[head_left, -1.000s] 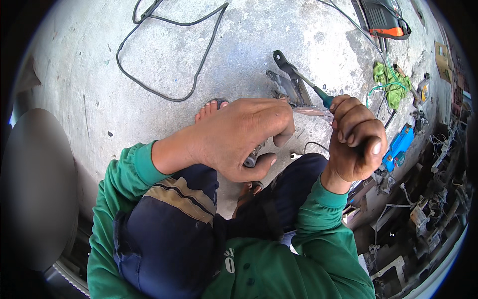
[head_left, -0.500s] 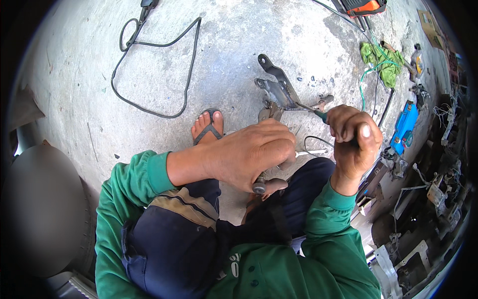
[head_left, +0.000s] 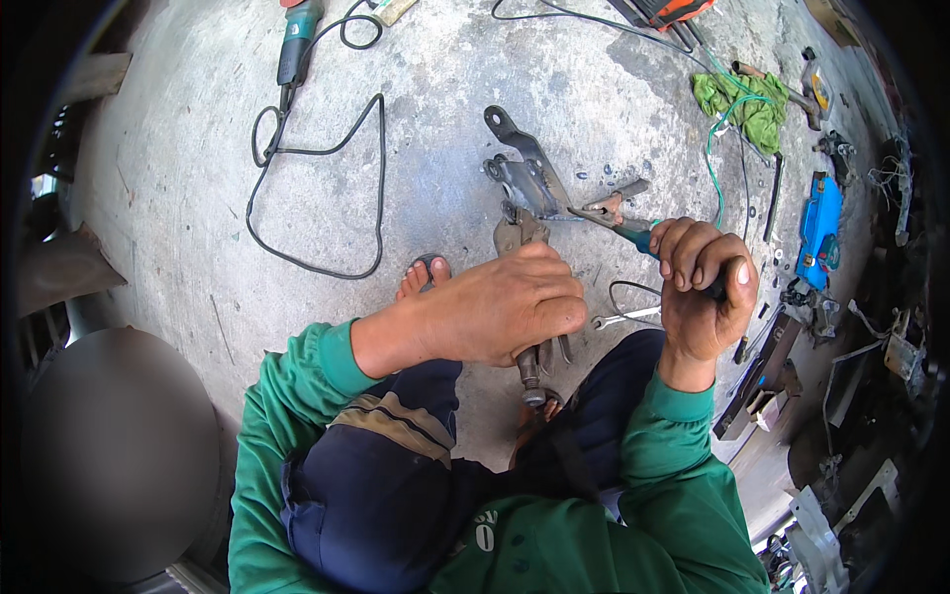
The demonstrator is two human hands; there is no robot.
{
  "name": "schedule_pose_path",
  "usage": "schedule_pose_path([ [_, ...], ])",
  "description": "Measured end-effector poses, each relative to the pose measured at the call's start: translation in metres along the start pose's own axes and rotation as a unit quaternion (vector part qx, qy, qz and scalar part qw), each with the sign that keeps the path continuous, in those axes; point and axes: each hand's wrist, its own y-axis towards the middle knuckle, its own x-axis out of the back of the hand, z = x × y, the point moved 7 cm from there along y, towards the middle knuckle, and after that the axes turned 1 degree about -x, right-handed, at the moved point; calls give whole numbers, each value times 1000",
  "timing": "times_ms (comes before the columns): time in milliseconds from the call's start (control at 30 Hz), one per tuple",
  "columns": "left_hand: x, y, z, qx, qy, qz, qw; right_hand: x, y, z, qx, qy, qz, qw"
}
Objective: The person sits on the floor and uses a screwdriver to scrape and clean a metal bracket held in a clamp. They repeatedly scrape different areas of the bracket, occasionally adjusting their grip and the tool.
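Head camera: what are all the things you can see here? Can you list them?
locking pliers: 1, grey, under left hand
pliers: 1, teal grips, in right hand
bracket: 1, grey, floor ahead
grinder: 1, teal, top left
cable: 1, black, looped from grinder
rag: 1, green, top right
blue tool: 1, right edge
wrench: 1, silver, near right wrist
floor: grey concrete
foot: 1, in sandal
left hand: gripping locking pliers
right hand: closed on pliers

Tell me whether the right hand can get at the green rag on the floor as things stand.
Probably not directly: the right hand is closed around pliers, and the green rag lies farther out across bare concrete floor. Nothing blocks the path, but it would need a forward lean.
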Motion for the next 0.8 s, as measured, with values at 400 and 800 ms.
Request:
schedule_pose_path([
  [400, -5, -6, -9, -22, 60, -6, 998, -36, 3, -6, -2, -25, 52, 998],
  [800, 28, -59, 21, 53, -39, -161, 985, -56, 10, -71, -149, -148, 9, 978],
])
